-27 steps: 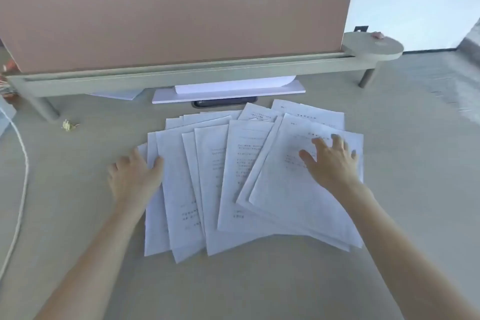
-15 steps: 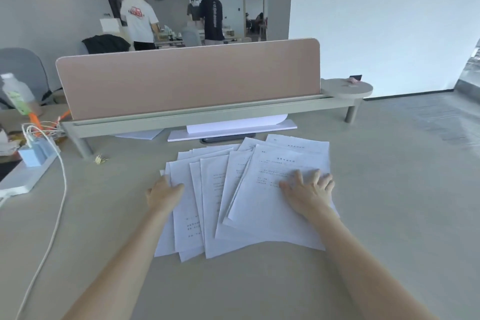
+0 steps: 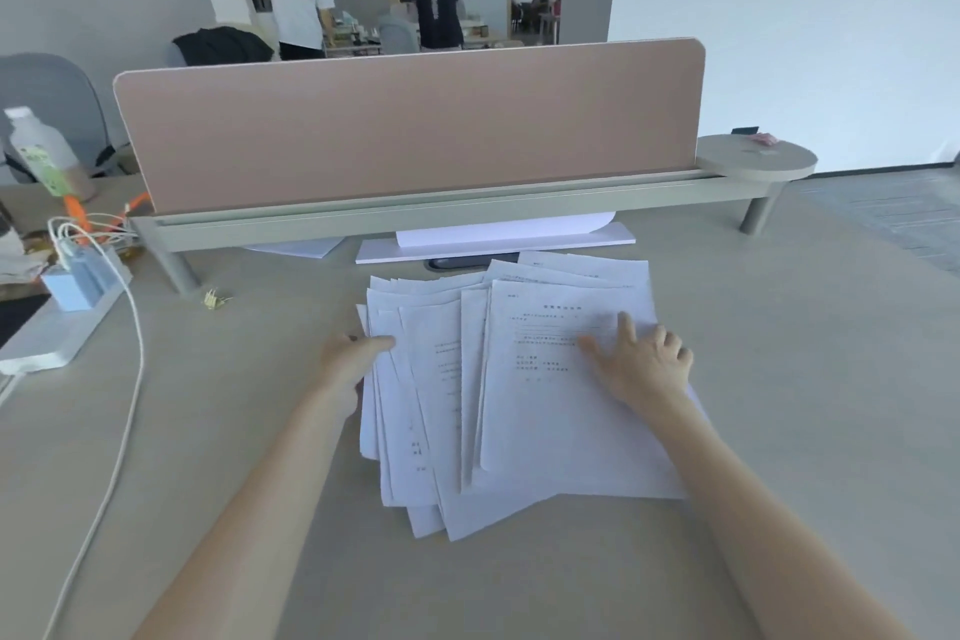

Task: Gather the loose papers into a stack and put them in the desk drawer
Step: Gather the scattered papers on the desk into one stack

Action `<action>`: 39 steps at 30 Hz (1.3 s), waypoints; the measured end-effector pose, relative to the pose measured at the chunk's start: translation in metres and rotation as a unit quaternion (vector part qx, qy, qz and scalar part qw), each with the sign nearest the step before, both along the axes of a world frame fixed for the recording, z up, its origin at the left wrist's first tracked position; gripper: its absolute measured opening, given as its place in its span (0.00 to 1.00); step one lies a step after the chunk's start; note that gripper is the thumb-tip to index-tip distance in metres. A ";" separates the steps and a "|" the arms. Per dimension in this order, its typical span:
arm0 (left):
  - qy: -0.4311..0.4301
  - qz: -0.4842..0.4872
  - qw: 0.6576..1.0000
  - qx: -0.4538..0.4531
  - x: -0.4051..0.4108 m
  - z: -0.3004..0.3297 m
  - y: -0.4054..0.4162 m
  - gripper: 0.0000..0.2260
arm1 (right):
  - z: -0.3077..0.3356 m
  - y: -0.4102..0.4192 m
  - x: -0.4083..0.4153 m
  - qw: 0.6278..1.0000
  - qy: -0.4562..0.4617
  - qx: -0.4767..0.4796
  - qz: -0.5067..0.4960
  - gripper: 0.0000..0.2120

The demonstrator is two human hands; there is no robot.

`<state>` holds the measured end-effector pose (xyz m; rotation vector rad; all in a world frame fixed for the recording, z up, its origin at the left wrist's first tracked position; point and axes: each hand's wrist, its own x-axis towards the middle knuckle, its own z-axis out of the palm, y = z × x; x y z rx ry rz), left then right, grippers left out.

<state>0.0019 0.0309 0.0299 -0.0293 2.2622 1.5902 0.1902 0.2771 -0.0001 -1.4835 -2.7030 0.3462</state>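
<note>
- We see the left hand (image 3: 349, 360) at the left edge of the loose papers (image 3: 509, 390), thumb stretched flat over the top sheet there and the other fingers curled against or under the edge; we cannot tell whether those fingers truly clasp any sheets, so its grip stays uncertain.
- The left forearm runs in from the lower left, bare, and crosses the desk (image 3: 779, 379) toward the papers.
- The right hand (image 3: 641, 363) lies palm down on the right part of the papers, fingers spread wide and flat on the top sheet, pressing rather than holding anything.
- The right forearm comes in from the lower right and covers the near right corner of the papers.
- The papers lie on the desk in a rough overlapped heap, edges uneven, some sheets jutting out toward us at the near left corner.
- Beyond the papers stands the pink divider panel (image 3: 410, 125), with a white board (image 3: 493, 244) lying under its rail, just beyond the heap's far edge.
- Left of the papers, well apart, a white cable (image 3: 136, 353) trails across the desk.
- The print on the sheets is too blurred for us to read.
- A dark object just beyond the papers is mostly hidden by the sheets and the white board.
- No drawer shows within our view.
</note>
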 end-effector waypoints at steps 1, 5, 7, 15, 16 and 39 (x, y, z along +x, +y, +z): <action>-0.001 -0.006 1.000 0.005 0.005 0.003 -0.001 0.11 | 0.004 -0.003 0.000 1.000 0.022 -0.011 0.006 0.36; -0.012 -0.058 0.998 0.023 0.016 0.005 -0.006 0.10 | 0.021 -0.002 0.001 0.989 0.120 -0.088 -0.009 0.33; -0.018 -0.087 0.996 0.007 0.019 0.004 -0.008 0.11 | 0.024 0.002 0.004 0.989 0.117 -0.086 -0.028 0.31; -0.049 -0.101 0.993 0.017 0.019 0.004 -0.002 0.18 | 0.015 -0.013 -0.005 0.995 0.084 -0.022 0.049 0.28; -0.056 -0.098 0.993 0.015 0.019 0.005 0.002 0.22 | 0.014 -0.017 -0.009 0.994 0.086 -0.024 0.058 0.28; -0.052 -0.187 0.976 0.096 0.004 0.007 0.021 0.17 | 0.020 -0.044 -0.029 0.893 0.364 -0.264 -0.007 0.32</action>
